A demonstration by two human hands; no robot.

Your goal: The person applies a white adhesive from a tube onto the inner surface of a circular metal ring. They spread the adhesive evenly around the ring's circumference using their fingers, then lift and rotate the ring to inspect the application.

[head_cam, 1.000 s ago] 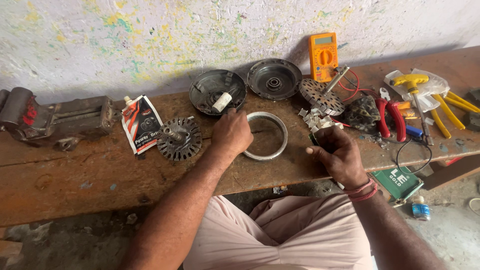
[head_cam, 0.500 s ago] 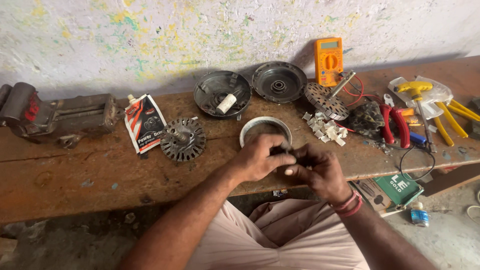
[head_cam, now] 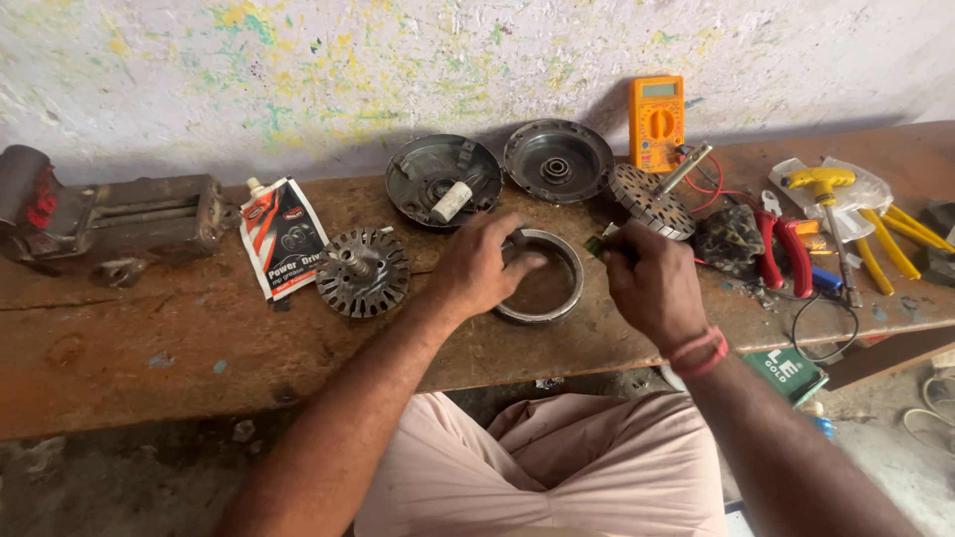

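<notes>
- Left hand (head_cam: 477,267), fingers curled over metal ring (head_cam: 542,288) near bench (head_cam: 149,338) front edge, steadied it
- Right hand (head_cam: 647,283) pinched small green piece (head_cam: 593,245) above ring

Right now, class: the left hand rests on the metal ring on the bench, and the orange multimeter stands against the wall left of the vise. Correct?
Not quite. In the head view the orange multimeter stands far right of the vise, not left. The left hand does rest on the metal ring.

I am seeing a round metal ring (head_cam: 542,288) lying flat on the wooden surface (head_cam: 149,348), with its left side hiding under fingers (head_cam: 517,261).
</notes>
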